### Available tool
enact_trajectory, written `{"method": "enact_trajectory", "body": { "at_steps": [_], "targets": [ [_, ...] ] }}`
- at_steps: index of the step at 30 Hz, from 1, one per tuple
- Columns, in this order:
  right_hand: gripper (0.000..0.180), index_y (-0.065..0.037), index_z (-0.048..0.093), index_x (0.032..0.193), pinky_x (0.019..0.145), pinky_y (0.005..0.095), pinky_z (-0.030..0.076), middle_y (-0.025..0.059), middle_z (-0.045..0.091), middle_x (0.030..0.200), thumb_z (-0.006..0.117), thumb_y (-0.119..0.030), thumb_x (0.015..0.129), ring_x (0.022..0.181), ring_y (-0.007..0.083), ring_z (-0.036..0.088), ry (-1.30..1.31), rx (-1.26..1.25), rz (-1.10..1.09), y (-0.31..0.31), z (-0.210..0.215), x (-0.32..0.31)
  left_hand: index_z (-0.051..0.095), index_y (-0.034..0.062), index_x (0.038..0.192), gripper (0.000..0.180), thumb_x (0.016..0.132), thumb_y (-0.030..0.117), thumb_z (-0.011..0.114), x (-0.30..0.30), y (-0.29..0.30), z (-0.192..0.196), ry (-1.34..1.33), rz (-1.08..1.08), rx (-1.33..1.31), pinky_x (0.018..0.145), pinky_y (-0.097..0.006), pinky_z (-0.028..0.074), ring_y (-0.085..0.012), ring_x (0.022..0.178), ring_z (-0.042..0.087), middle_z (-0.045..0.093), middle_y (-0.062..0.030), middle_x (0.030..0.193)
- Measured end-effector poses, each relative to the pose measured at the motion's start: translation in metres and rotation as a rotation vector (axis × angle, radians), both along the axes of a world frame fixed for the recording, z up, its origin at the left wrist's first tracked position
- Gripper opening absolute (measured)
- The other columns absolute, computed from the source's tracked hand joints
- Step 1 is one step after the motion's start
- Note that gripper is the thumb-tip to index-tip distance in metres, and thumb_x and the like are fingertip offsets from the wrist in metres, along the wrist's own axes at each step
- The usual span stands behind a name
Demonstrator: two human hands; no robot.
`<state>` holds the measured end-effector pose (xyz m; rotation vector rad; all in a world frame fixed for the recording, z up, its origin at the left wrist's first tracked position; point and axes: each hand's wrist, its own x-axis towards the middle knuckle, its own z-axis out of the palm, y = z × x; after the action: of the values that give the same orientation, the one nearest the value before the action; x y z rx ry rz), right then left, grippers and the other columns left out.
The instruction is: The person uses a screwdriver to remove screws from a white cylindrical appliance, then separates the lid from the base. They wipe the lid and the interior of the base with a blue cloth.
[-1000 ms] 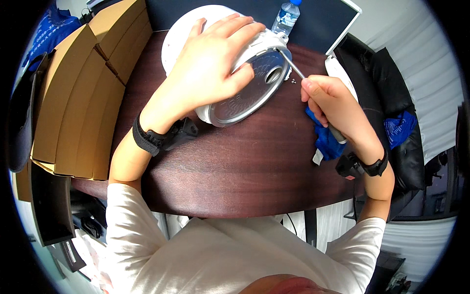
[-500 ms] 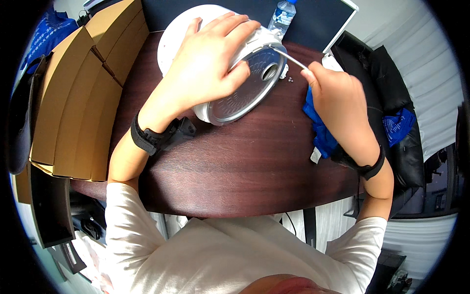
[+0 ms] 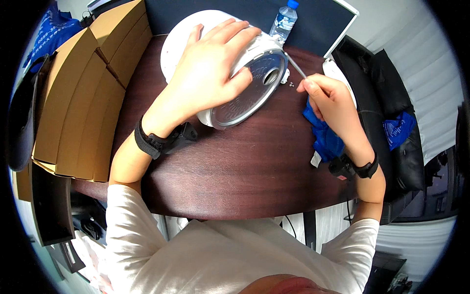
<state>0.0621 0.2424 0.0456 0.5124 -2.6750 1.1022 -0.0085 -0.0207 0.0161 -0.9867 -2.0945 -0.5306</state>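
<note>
1. Head view, the change: half a second ago the right hand [image 3: 335,100] was rolled back-of-hand up, with the tip of its thin metal tool [image 3: 296,66] on the upper rim of the round appliance. Now the hand is turned so the thumb side shows, and the tip sits farther out, by the outer edge of that rim. Whether it touches there is too small to tell.

2. Head view, right hand: it is closed around the tool, thumb and fingers pinching near the shaft; the handle is hidden in the grip.

3. Head view, left hand [image 3: 210,71]: it is spread wide over the white round appliance [image 3: 177,41], thumb reaching toward the grey disc face [image 3: 245,93]. It has hardly moved, so it probably serves as the steadying hand.

4. Head view, the appliance: it stays tilted at the far side of the dark table [image 3: 245,171], its disc face and oval opening [image 3: 270,76] toward the right and the wearer. A few small pale bits [image 3: 291,84] lie beside it; a blue cloth [image 3: 327,139] lies near the right forearm.

5. Head view, what this means: the tool appears to be between efforts at the rim. The disc face is still in place, so the work there looks unfinished.
</note>
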Motion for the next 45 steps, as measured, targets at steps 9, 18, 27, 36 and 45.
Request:
{"method": "enact_trajectory", "body": {
  "at_steps": [9, 18, 27, 36, 45],
  "targets": [
    [0.031, -0.001, 0.062, 0.092, 0.037, 0.0224, 0.033, 0.0008, 0.050, 0.053, 0.046, -0.024, 0.107, 0.039, 0.0066, 0.043, -0.415, -0.297, 0.066, -0.010, -0.009, 0.000, 0.055, 0.0083, 0.137, 0.063, 0.077, 0.025, 0.059, 0.001, -0.002, 0.002, 0.008, -0.026, 0.005, 0.110, -0.055, 0.034, -0.0375, 0.132, 0.050, 0.055, -0.0191, 0.140],
    [0.031, -0.001, 0.061, 0.090, 0.037, 0.0230, 0.033, 0.0011, 0.050, 0.053, 0.046, -0.022, 0.106, 0.040, 0.0070, 0.044, -0.418, -0.273, 0.075, -0.011, -0.004, 0.002, 0.055, 0.0079, 0.136, 0.063, 0.076, 0.025, 0.059, 0.000, -0.002, 0.001, 0.026, -0.019, -0.001, 0.106, -0.052, 0.037, -0.0376, 0.129, 0.051, 0.055, -0.0197, 0.140],
    [0.030, -0.003, 0.059, 0.090, 0.040, 0.0213, 0.034, -0.0004, 0.048, 0.054, 0.044, -0.023, 0.108, 0.042, 0.0062, 0.042, -0.445, -0.213, 0.036, -0.016, -0.005, 0.002, 0.054, 0.0081, 0.137, 0.063, 0.077, 0.025, 0.059, 0.000, -0.002, 0.002, 0.018, -0.021, -0.004, 0.107, -0.053, 0.036, -0.0381, 0.130, 0.051, 0.055, -0.0196, 0.140],
    [0.032, -0.002, 0.060, 0.087, 0.037, 0.0226, 0.034, 0.0002, 0.050, 0.053, 0.046, -0.023, 0.107, 0.040, 0.0064, 0.044, -0.374, -0.278, 0.074, -0.014, -0.011, 0.000, 0.054, 0.0090, 0.137, 0.063, 0.077, 0.025, 0.059, 0.002, -0.002, 0.000, 0.021, 0.021, -0.015, 0.110, -0.058, 0.033, -0.0382, 0.133, 0.049, 0.054, -0.0188, 0.141],
    [0.026, -0.004, 0.062, 0.089, 0.042, 0.0279, 0.041, 0.0034, 0.054, 0.054, 0.049, -0.020, 0.104, 0.042, 0.0146, 0.052, -0.194, -0.061, 0.021, -0.015, -0.005, 0.002, 0.053, 0.0072, 0.138, 0.064, 0.077, 0.025, 0.059, 0.000, -0.001, 0.002, 0.024, -0.008, -0.027, 0.107, -0.054, 0.036, -0.0378, 0.131, 0.050, 0.054, -0.0190, 0.141]
  ]
}}
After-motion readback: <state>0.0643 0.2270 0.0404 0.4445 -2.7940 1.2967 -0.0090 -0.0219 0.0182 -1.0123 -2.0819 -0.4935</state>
